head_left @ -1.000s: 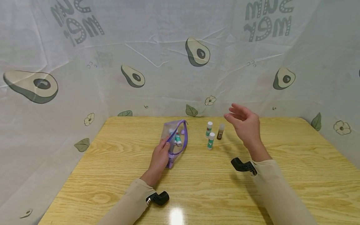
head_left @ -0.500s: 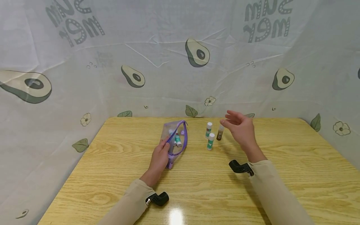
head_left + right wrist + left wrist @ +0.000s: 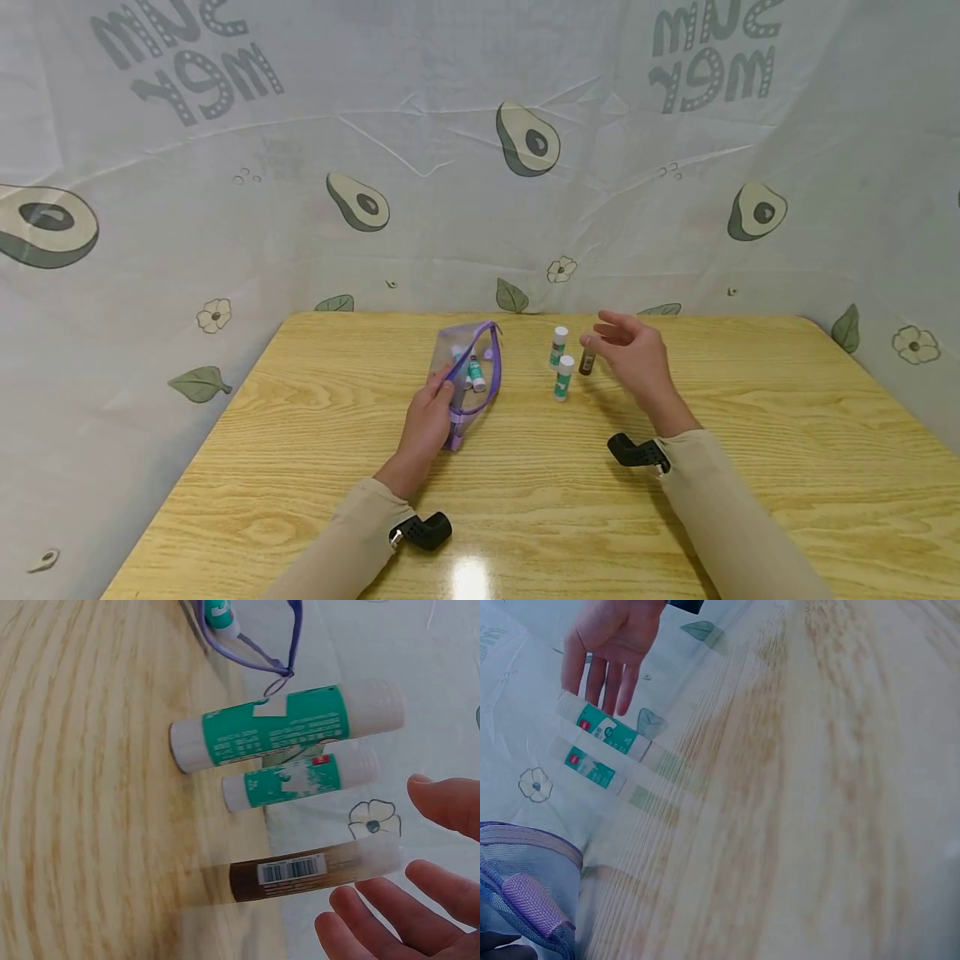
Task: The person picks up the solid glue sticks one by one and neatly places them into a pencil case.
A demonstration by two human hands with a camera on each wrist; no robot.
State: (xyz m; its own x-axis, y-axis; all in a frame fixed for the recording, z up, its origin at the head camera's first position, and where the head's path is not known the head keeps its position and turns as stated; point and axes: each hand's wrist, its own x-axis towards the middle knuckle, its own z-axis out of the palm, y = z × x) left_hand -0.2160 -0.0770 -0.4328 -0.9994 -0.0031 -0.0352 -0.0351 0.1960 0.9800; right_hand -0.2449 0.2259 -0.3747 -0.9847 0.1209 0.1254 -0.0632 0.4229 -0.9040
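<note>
My left hand grips the near side of a mesh zip pouch with purple edging, its mouth gaping. Glue sticks with green labels lie inside it. Two white-capped, green-labelled glue sticks stand upright to its right, one nearer and one farther back. A brown glue stick with a clear cap and barcode label stands beside them. Around its top hovers my right hand, thumb and fingers spread apart. In the right wrist view the fingers are close to the cap; contact is hard to tell.
Everything rests on a wood-grain table. A pale cloth printed with avocados and leaves hangs behind its far edge and along the sides. Each wrist carries a black camera mount.
My right hand has come down and to the left, from beside the standing glue sticks to the top of the brown one. The left hand stays on the pouch.
</note>
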